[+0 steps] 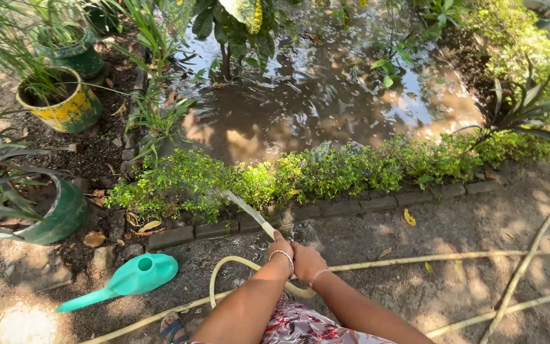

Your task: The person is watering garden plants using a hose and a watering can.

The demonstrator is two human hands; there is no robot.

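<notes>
Flooded garden bed point(326, 102) fills the upper half of the view: brown standing water, leafy plants rising out of it. A low green hedge point(326, 172) runs along its near edge, backed by a line of dark brick edging point(377, 205). Bare dirt path point(491, 236) below, dappled with shade.

Left side: a yellow pot point(65, 105), a green pot point(52, 220) with long striped leaves, another green pot behind. A teal watering can point(132, 277) lies on the ground, spout pointing down-left, well apart from the hands.

Pale hose point(237, 271) — loops on the ground just left of the forearms, then rises to the hands; further lengths trail off right across the path. Its free end points up and left from the grip, long axis slanting toward the hedge, and a thin water jet point(246, 209) leaves it on that line.

Left hand point(281, 247) closed around the hose end, bracelet at the wrist — it sits farther forward, nearer the outlet. Right hand point(307, 261) closed on the hose just behind, touching the left. A sandalled foot point(173, 328) shows at bottom.
</notes>
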